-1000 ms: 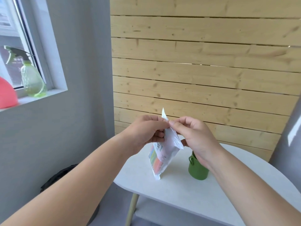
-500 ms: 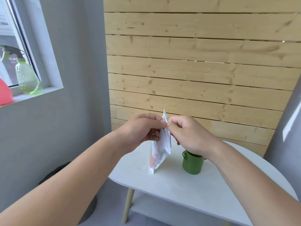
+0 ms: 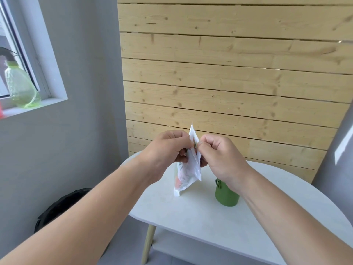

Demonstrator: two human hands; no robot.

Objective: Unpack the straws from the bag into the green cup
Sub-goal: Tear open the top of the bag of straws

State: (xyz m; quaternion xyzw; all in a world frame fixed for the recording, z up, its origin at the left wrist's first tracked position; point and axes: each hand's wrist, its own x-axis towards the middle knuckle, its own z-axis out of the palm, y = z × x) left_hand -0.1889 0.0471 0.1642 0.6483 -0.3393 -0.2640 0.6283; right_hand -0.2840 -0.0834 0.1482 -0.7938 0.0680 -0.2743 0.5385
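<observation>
A white plastic bag (image 3: 188, 173) with coloured straws showing through it hangs in the air above the white table (image 3: 200, 213). My left hand (image 3: 166, 150) pinches its top edge from the left. My right hand (image 3: 219, 155) pinches the same edge from the right, fingertips almost touching the left hand's. The bag's top corner sticks up between the hands. The green cup (image 3: 226, 196), with a small handle on its left, stands on the table to the right of the bag, its rim hidden behind my right wrist.
A wooden slat wall (image 3: 229, 83) rises behind the table. A grey wall with a window sill holding a green spray bottle (image 3: 21, 87) is at the left. A black bin (image 3: 63, 205) stands on the floor left of the table. The table has a lower shelf (image 3: 191, 251).
Both hands have kept their pinch on the bag's top and drawn closer together. The bag has turned more edge-on and hangs straighter. The camera view has shifted slightly.
</observation>
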